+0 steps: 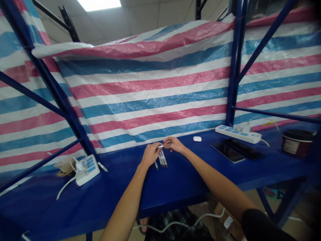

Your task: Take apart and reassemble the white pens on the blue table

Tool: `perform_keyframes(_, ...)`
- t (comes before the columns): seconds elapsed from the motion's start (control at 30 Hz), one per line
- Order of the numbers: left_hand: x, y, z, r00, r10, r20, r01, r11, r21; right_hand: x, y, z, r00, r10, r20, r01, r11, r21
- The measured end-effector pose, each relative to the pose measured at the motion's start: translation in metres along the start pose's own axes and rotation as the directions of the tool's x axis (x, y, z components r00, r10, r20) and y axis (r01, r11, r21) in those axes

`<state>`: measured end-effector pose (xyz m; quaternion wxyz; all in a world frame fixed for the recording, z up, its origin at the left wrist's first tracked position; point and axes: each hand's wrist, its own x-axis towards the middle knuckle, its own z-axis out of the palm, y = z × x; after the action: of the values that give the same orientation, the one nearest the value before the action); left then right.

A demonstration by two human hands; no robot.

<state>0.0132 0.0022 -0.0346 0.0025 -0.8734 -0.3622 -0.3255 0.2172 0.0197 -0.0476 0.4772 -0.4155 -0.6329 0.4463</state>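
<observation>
My left hand (150,154) is closed, pinching a short white and dark piece, seemingly a pen (160,146), held level above the table. Just to its right, my right hand (175,145) has its fingers curled in close to the pen's end; whatever sits in its fingertips is too small to make out. Below the hands, several white pens with grey tips (163,160) lie side by side on the blue table (180,182), tips toward me. One of them is set a little apart at the left, partly covered by my left hand.
A white power strip (88,170) and a lone white pen (102,167) lie at left. At right are a white earbud case (197,139), a phone (227,152), another power strip (238,134) and a dark tub (297,143). Blue rack posts and a striped sheet (155,87) stand behind.
</observation>
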Motion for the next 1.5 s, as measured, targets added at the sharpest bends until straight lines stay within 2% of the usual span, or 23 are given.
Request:
perform_keyframes(0.1, 0.000, 0.000, 0.000, 1.000, -0.017, -0.003, 0.017, 1.000, 0.005, 0.000, 0.001, 0.000, 0.999, -0.027, -0.033, 0.028, 1.000, 0.008)
perform_keyframes(0.27, 0.001, 0.002, -0.002, 1.000, -0.008, 0.019, 0.008, 1.000, 0.012, 0.002, 0.005, -0.001, 1.000, 0.014, 0.017, -0.014, 1.000, -0.010)
perform_keyframes(0.4, 0.001, 0.006, -0.006, 0.999, -0.013, 0.035, 0.011, 0.999, 0.049, 0.005, 0.005, -0.005, 0.998, -0.033, -0.044, 0.032, 0.999, -0.015)
perform_keyframes(0.6, -0.001, 0.006, -0.008, 0.993, -0.113, 0.040, 0.106, 0.985, 0.135, 0.005, 0.000, -0.015, 0.996, -0.063, -0.058, 0.062, 0.998, -0.017)
perform_keyframes(0.77, -0.001, 0.002, -0.008, 0.992, -0.128, 0.020, 0.125, 0.986, 0.106, 0.006, -0.002, -0.024, 0.994, -0.093, -0.052, 0.094, 0.996, 0.003)
perform_keyframes(1.0, 0.000, 0.001, -0.010, 0.988, -0.154, 0.011, 0.152, 0.983, 0.102, -0.001, -0.006, -0.041, 0.999, -0.030, -0.024, 0.029, 0.999, -0.022)
perform_keyframes(1.2, 0.000, -0.003, -0.010, 0.986, -0.168, -0.004, 0.167, 0.981, 0.099, -0.009, -0.014, -0.043, 0.990, 0.089, -0.108, -0.098, 0.992, -0.080)
perform_keyframes(1.27, 0.000, -0.004, -0.009, 0.986, -0.167, -0.010, 0.167, 0.981, 0.098, -0.011, -0.016, -0.041, 0.991, 0.096, -0.097, -0.104, 0.992, -0.077)
perform_keyframes(1.43, 0.000, -0.006, -0.008, 0.988, -0.152, -0.018, 0.153, 0.985, 0.082, -0.008, -0.015, -0.039, 0.993, 0.115, -0.037, -0.113, 0.992, 0.051)
perform_keyframes(1.5, 0.000, -0.006, -0.008, 0.987, -0.161, -0.024, 0.162, 0.983, 0.081, -0.006, -0.011, -0.042, 0.995, 0.101, -0.014, -0.101, 0.995, -0.014)
